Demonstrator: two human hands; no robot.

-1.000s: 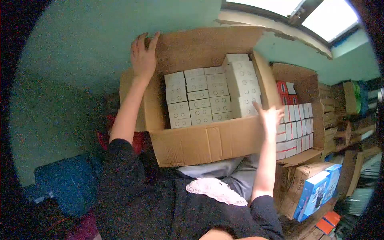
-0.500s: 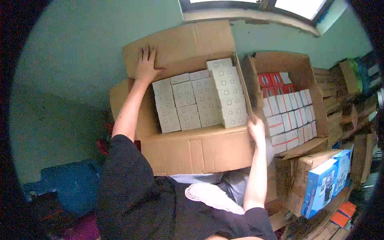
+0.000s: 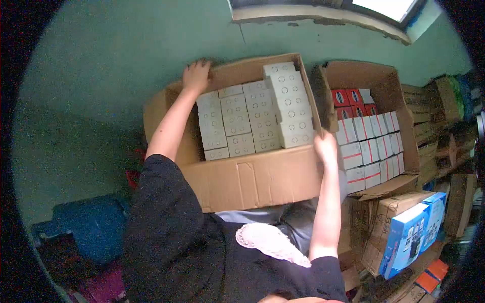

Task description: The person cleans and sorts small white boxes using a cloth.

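Cardboard carton [image 3: 252,179], full of small white boxes [image 3: 237,123], sits across my lap against the green wall [image 3: 111,65]. Half a second ago its far flap stood up tall with my left hand flat on it; now that flap is pushed down out of sight and my left hand [image 3: 196,76] curls its fingers over the carton's far rim. My right hand [image 3: 326,146] has stayed at the near right corner, gripping the right wall's edge. The carton's long axis runs left to right, its open top facing up at me. Inside, the white boxes stand in four columns, the rightmost stacked higher. Just right of the carton stands one second open carton [image 3: 384,81] holding red-striped white boxes [image 3: 369,146].
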